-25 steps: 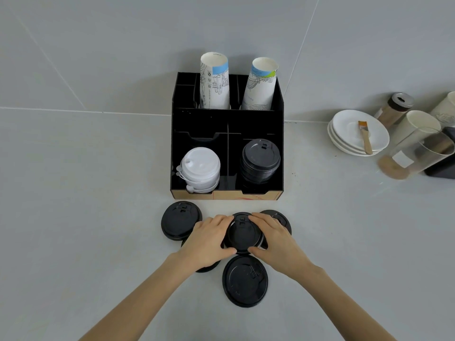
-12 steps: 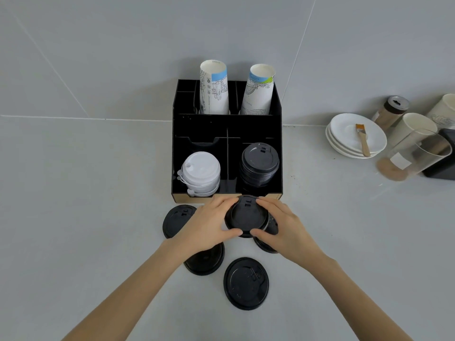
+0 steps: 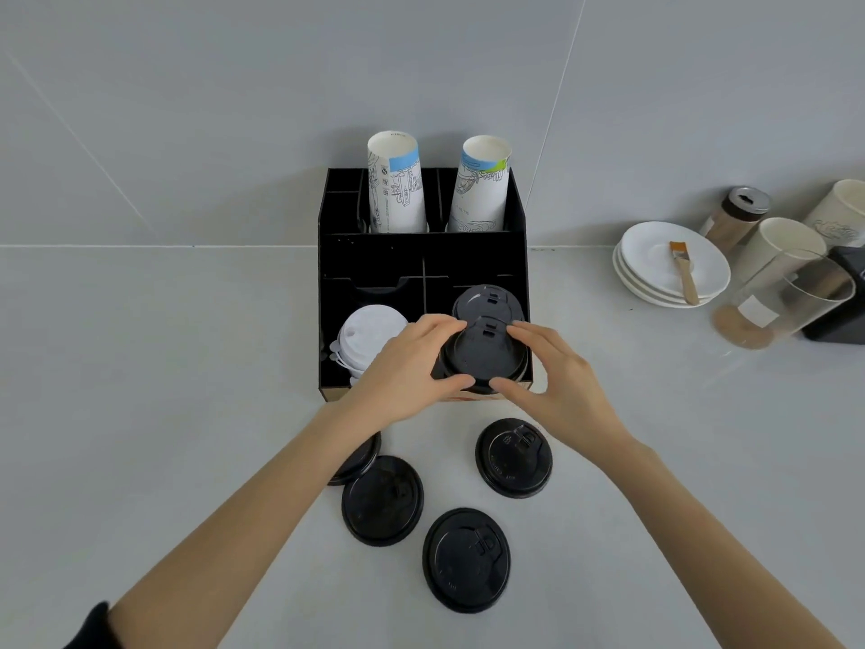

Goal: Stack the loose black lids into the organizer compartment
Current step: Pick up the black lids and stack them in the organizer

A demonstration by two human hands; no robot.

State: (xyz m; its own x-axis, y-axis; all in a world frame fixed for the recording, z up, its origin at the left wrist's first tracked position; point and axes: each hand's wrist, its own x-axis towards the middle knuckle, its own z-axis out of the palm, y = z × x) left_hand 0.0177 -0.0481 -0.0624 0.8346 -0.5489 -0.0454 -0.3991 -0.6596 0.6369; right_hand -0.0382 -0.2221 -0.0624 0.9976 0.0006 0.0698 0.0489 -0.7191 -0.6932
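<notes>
My left hand (image 3: 406, 367) and my right hand (image 3: 557, 372) together grip a black lid (image 3: 482, 356), held in the air over the front edge of the black organizer (image 3: 374, 255). Just behind it, a stack of black lids (image 3: 487, 299) fills the front right compartment. Several loose black lids lie on the counter in front: one at the right (image 3: 514, 457), one in the middle (image 3: 382, 501), one nearest me (image 3: 465, 559), and one (image 3: 358, 461) partly hidden under my left forearm.
A stack of white lids (image 3: 362, 337) sits in the organizer's front left compartment, and two paper cups (image 3: 395, 185) stand in the back row. At the right are stacked white saucers (image 3: 674, 264) with a brush, a tilted glass jar (image 3: 786, 302), a shaker and cups.
Both hands lifted the black lid off the counter and carried it away from me, up to the organizer's front right compartment. The view shifted, so the loose lids now appear lower.
</notes>
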